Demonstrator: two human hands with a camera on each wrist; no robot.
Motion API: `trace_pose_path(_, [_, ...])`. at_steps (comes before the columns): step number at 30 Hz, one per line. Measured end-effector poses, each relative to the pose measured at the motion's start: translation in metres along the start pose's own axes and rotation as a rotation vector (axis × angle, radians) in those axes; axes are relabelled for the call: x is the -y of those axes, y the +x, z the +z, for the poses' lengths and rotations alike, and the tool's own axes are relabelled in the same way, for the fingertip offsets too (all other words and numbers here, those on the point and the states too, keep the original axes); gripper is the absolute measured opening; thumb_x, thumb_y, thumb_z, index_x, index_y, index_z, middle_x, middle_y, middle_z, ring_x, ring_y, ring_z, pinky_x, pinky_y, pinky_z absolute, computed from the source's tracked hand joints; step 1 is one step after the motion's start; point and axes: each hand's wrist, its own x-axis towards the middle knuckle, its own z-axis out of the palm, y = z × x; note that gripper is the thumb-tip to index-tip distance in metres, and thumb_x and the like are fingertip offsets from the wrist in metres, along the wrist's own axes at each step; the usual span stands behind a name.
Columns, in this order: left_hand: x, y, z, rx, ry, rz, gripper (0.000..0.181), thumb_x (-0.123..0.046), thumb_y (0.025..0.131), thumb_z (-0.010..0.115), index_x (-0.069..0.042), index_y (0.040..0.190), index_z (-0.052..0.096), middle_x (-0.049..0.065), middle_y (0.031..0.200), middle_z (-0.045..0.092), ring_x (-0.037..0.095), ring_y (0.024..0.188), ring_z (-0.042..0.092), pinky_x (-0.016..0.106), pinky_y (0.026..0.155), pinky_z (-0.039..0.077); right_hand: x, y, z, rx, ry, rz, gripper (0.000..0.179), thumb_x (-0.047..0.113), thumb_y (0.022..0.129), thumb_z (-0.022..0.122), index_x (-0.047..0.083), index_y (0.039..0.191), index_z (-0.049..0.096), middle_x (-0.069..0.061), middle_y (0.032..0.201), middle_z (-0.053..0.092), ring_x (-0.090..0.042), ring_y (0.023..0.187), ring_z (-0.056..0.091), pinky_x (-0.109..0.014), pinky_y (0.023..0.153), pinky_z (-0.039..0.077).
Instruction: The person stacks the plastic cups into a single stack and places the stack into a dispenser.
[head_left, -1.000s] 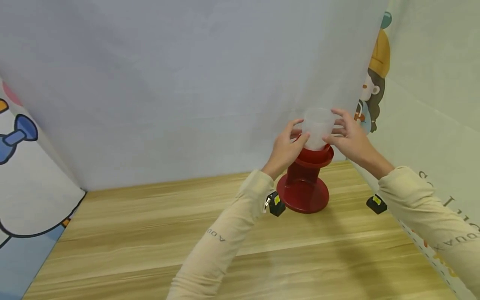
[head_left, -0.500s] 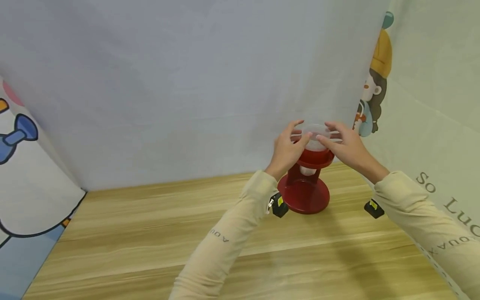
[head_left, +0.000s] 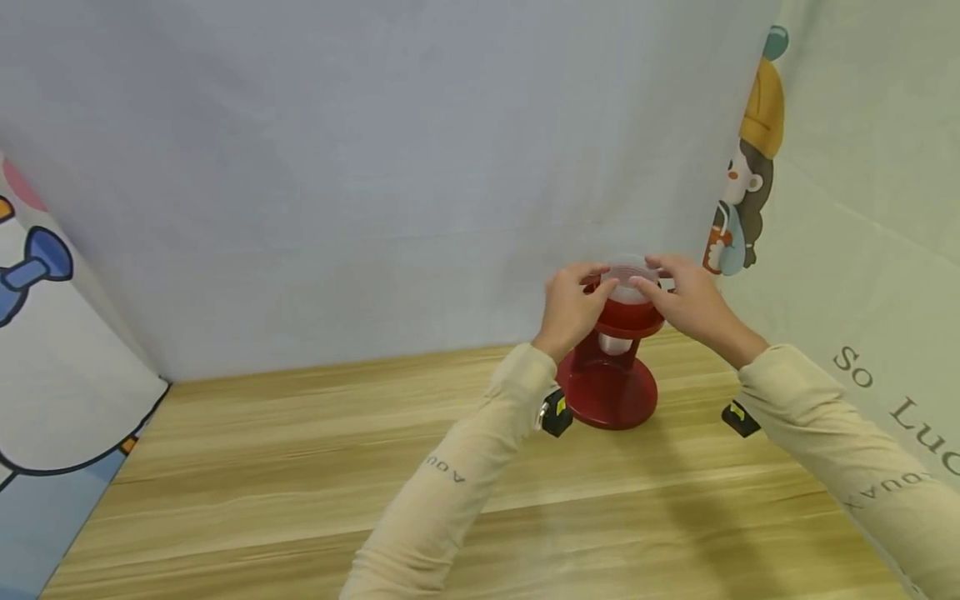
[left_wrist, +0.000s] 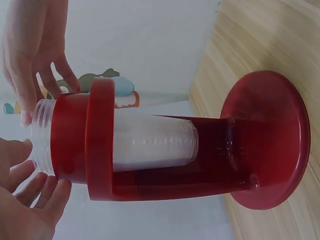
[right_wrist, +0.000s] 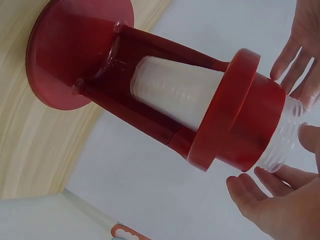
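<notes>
A stack of clear plastic cups [head_left: 628,275] stands upright in a red cup dispenser [head_left: 632,318], the rims poking out of its top collar. Below the collar the translucent lower part of the stack shows between the dispenser's side posts in both wrist views. My left hand [head_left: 572,312] is at the left of the rims, thumb at the near side and relaxed fingertips close to the collar. On the other side is my right hand [head_left: 693,298], its thumb over the rims and its fingers loosely spread beside the collar.
The dispenser's round red base [head_left: 611,398] rests on a wood-grain table [head_left: 300,467], near its back edge. A pale cloth backdrop [head_left: 337,167] rises behind, with a printed panel [head_left: 862,208] on the right. Small black devices [head_left: 557,413] hang by both wrists.
The cups have gone down from above the dispenser into its collar, and their lower part now shows beneath it. Both hands have lowered with them and their grip has loosened.
</notes>
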Motion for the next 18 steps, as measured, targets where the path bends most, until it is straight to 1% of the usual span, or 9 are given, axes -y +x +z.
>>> trace_pose_path(6, [0.001, -0.004, -0.003, 0.026, 0.127, 0.031, 0.034, -0.019, 0.093, 0.062, -0.006, 0.124, 0.063, 0.009, 0.121, 0.061, 0.022, 0.109, 0.058, 0.020, 0.081, 0.050, -0.001, 0.002, 0.006, 0.010, -0.021, -0.009, 0.054, 0.028, 0.100, 0.049, -0.012, 0.134, 0.042, -0.031, 0.130, 0.045, -0.045, 0.114, 0.046, -0.058, 0.088, 0.043])
trace_pose_path(10, [0.003, -0.004, -0.007, 0.051, 0.181, 0.042, 0.036, -0.018, 0.093, 0.061, -0.006, 0.128, 0.060, 0.008, 0.124, 0.060, 0.021, 0.110, 0.057, 0.021, 0.083, 0.049, 0.000, 0.005, 0.010, 0.012, -0.026, -0.020, 0.056, 0.030, 0.100, 0.047, -0.012, 0.135, 0.041, -0.032, 0.130, 0.046, -0.045, 0.116, 0.045, -0.059, 0.091, 0.040])
trace_pose_path(16, [0.003, -0.005, -0.014, 0.120, 0.204, 0.025, 0.042, -0.016, 0.094, 0.059, -0.007, 0.134, 0.053, 0.008, 0.132, 0.055, 0.019, 0.117, 0.052, 0.022, 0.090, 0.046, 0.000, 0.007, 0.016, -0.009, -0.029, -0.045, 0.054, 0.029, 0.101, 0.045, -0.013, 0.135, 0.041, -0.032, 0.125, 0.049, -0.043, 0.109, 0.048, -0.058, 0.089, 0.041])
trace_pose_path(18, [0.003, -0.006, -0.017, 0.145, 0.206, 0.014, 0.044, -0.017, 0.094, 0.059, -0.008, 0.137, 0.051, 0.006, 0.135, 0.053, 0.018, 0.119, 0.051, 0.022, 0.091, 0.045, 0.000, 0.007, 0.017, -0.011, -0.029, -0.046, 0.054, 0.029, 0.101, 0.044, -0.013, 0.135, 0.040, -0.032, 0.126, 0.049, -0.043, 0.108, 0.048, -0.058, 0.089, 0.041])
